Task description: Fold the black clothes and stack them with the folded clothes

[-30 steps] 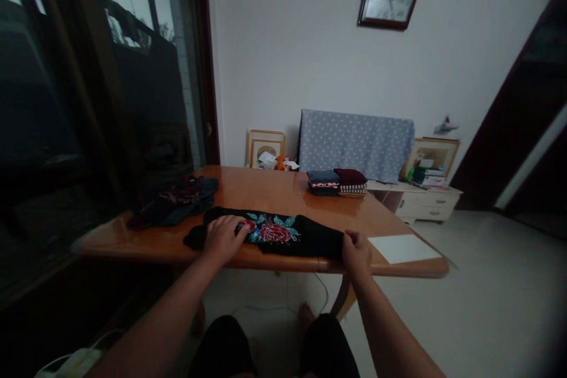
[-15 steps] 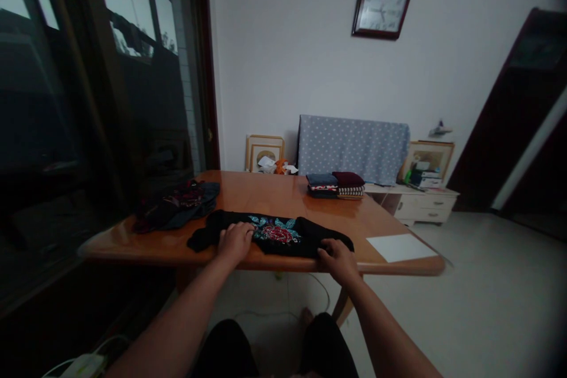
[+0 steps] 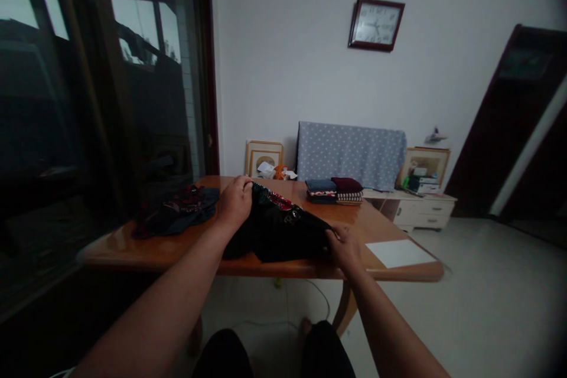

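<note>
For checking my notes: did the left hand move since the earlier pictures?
Yes: the left hand moved from the table's near edge toward its far side, almost level with the folded clothes stack.

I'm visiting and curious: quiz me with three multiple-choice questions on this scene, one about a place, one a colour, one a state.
1. Where is the folded clothing stack? A wooden table, B floor, C windowsill.
2. What colour is the draped cloth? A red, B pale blue with dots, C green.
3. What state is the black garment in? A spread flat, B gripped and lifted, C hanging up.

1 A, it rests on top. 2 B, dots cover it. 3 B, the left hand and right hand hold it up.
</note>
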`<state>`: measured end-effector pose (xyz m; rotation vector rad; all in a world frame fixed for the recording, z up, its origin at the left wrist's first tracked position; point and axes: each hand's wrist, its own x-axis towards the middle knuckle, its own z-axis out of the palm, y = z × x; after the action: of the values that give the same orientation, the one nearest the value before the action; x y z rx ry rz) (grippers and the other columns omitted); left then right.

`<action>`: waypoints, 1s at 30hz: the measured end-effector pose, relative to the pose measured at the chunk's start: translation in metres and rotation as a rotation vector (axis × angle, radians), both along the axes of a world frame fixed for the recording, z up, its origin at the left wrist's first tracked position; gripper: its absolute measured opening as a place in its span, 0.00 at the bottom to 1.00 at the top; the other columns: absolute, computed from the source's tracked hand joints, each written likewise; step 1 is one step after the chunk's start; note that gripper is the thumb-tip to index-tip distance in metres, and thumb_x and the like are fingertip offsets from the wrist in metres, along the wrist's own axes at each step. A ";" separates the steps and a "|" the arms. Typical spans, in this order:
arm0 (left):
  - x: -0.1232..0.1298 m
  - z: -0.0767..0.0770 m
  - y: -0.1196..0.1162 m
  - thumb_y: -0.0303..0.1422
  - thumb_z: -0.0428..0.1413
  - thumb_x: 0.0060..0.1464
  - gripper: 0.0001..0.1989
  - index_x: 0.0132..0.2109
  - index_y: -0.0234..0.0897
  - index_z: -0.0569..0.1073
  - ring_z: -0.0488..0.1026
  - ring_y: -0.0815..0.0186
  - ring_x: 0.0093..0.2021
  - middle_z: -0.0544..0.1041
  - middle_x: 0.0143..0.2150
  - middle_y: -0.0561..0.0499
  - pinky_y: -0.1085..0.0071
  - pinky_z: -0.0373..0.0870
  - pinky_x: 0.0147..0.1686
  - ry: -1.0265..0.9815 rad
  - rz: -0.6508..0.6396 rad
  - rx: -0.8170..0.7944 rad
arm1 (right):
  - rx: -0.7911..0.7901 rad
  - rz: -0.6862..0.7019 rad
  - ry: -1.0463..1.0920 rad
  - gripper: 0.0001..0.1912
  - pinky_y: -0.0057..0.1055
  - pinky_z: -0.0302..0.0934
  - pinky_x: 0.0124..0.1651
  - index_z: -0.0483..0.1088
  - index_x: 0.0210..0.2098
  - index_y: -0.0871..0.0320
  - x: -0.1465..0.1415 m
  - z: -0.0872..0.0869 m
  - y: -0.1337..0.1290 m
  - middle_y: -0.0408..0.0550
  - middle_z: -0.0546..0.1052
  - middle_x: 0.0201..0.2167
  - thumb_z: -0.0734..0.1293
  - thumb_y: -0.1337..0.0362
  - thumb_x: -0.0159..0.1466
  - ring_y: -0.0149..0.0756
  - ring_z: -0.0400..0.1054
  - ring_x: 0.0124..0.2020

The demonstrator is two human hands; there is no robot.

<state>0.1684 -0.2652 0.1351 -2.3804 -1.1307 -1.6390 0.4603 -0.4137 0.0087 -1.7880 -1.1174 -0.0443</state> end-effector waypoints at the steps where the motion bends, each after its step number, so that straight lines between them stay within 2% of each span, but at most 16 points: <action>1: -0.002 0.005 -0.001 0.33 0.48 0.65 0.11 0.46 0.38 0.74 0.75 0.58 0.45 0.79 0.43 0.46 0.65 0.68 0.46 -0.017 0.003 0.019 | 0.091 0.045 0.095 0.19 0.32 0.62 0.41 0.77 0.38 0.56 0.001 0.009 0.000 0.47 0.75 0.34 0.63 0.49 0.63 0.40 0.69 0.38; 5: -0.008 0.020 -0.005 0.33 0.49 0.64 0.10 0.45 0.37 0.75 0.74 0.58 0.45 0.78 0.42 0.46 0.63 0.69 0.49 -0.037 0.020 0.077 | 0.282 0.221 0.552 0.24 0.29 0.57 0.27 0.73 0.35 0.58 -0.004 0.041 -0.007 0.40 0.70 0.22 0.66 0.41 0.59 0.33 0.63 0.24; 8: -0.008 0.025 -0.005 0.33 0.49 0.64 0.10 0.45 0.37 0.75 0.73 0.57 0.46 0.77 0.43 0.45 0.62 0.69 0.50 -0.025 0.010 0.112 | 0.365 0.300 0.735 0.24 0.28 0.58 0.27 0.72 0.32 0.58 -0.007 0.056 -0.008 0.41 0.72 0.23 0.70 0.42 0.56 0.33 0.64 0.25; 12: -0.001 0.018 0.010 0.33 0.48 0.65 0.13 0.50 0.37 0.74 0.72 0.57 0.52 0.76 0.48 0.43 0.60 0.67 0.56 0.062 -0.060 0.091 | 0.415 0.349 0.805 0.21 0.29 0.64 0.33 0.72 0.33 0.57 -0.002 0.060 0.009 0.43 0.76 0.27 0.70 0.45 0.55 0.36 0.69 0.29; 14: 0.005 0.007 0.021 0.33 0.51 0.63 0.18 0.58 0.36 0.70 0.67 0.55 0.61 0.71 0.59 0.40 0.58 0.63 0.61 0.133 -0.101 0.038 | 0.397 0.305 0.774 0.21 0.31 0.66 0.35 0.72 0.36 0.57 0.003 0.056 0.021 0.45 0.78 0.30 0.69 0.46 0.55 0.37 0.71 0.32; 16: 0.010 -0.010 0.029 0.34 0.57 0.57 0.32 0.67 0.35 0.61 0.56 0.51 0.70 0.57 0.71 0.37 0.56 0.57 0.66 0.208 -0.121 -0.054 | 0.356 0.216 0.694 0.21 0.31 0.66 0.36 0.73 0.40 0.58 0.009 0.046 0.030 0.46 0.79 0.33 0.67 0.48 0.55 0.39 0.73 0.33; 17: 0.012 -0.020 0.031 0.35 0.60 0.55 0.37 0.69 0.36 0.58 0.54 0.50 0.71 0.52 0.73 0.38 0.55 0.57 0.66 0.248 -0.132 -0.110 | 0.334 0.169 0.649 0.22 0.31 0.66 0.36 0.73 0.41 0.58 0.012 0.040 0.032 0.47 0.79 0.34 0.66 0.49 0.55 0.40 0.73 0.35; 18: 0.013 -0.031 0.030 0.36 0.60 0.55 0.38 0.70 0.36 0.58 0.53 0.49 0.72 0.53 0.73 0.38 0.55 0.56 0.66 0.294 -0.154 -0.154 | 0.316 0.126 0.612 0.22 0.32 0.66 0.37 0.73 0.42 0.59 0.014 0.032 0.032 0.49 0.80 0.35 0.66 0.50 0.55 0.41 0.73 0.36; 20: 0.016 -0.054 0.022 0.40 0.57 0.58 0.30 0.65 0.35 0.65 0.61 0.50 0.68 0.65 0.68 0.38 0.55 0.58 0.65 0.389 -0.239 -0.234 | 0.286 0.053 0.553 0.22 0.34 0.66 0.42 0.74 0.43 0.59 0.018 0.016 0.028 0.52 0.80 0.39 0.66 0.51 0.55 0.44 0.73 0.41; 22: 0.018 -0.076 0.004 0.42 0.52 0.62 0.20 0.57 0.38 0.74 0.72 0.54 0.58 0.77 0.57 0.42 0.60 0.65 0.60 0.460 -0.373 -0.318 | 0.244 0.002 0.485 0.21 0.36 0.65 0.45 0.75 0.42 0.59 0.019 -0.002 0.020 0.54 0.80 0.41 0.65 0.52 0.56 0.46 0.73 0.44; 24: 0.022 -0.096 -0.019 0.44 0.50 0.64 0.18 0.53 0.41 0.76 0.75 0.57 0.53 0.79 0.52 0.46 0.64 0.68 0.55 0.450 -0.471 -0.357 | 0.190 -0.002 0.430 0.19 0.37 0.65 0.46 0.76 0.39 0.59 0.016 -0.019 0.011 0.54 0.80 0.39 0.65 0.52 0.57 0.47 0.74 0.43; 27: 0.029 -0.120 -0.057 0.51 0.53 0.60 0.23 0.52 0.42 0.77 0.75 0.56 0.51 0.79 0.51 0.46 0.64 0.70 0.52 0.444 -0.470 -0.425 | 0.080 0.022 0.302 0.18 0.37 0.65 0.49 0.77 0.40 0.57 0.006 -0.040 0.000 0.53 0.81 0.39 0.64 0.52 0.59 0.46 0.74 0.44; 30: 0.037 -0.137 -0.085 0.60 0.59 0.49 0.38 0.61 0.43 0.72 0.71 0.50 0.58 0.75 0.59 0.44 0.57 0.67 0.56 0.531 -0.464 -0.436 | -0.082 0.042 0.037 0.21 0.38 0.63 0.53 0.77 0.46 0.57 -0.007 -0.053 -0.008 0.55 0.80 0.44 0.63 0.50 0.63 0.47 0.73 0.49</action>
<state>0.2051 -0.3506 -0.0017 -3.2672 -0.9446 -0.7520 0.4538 -0.4216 -0.0447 -1.8303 -1.1442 0.0598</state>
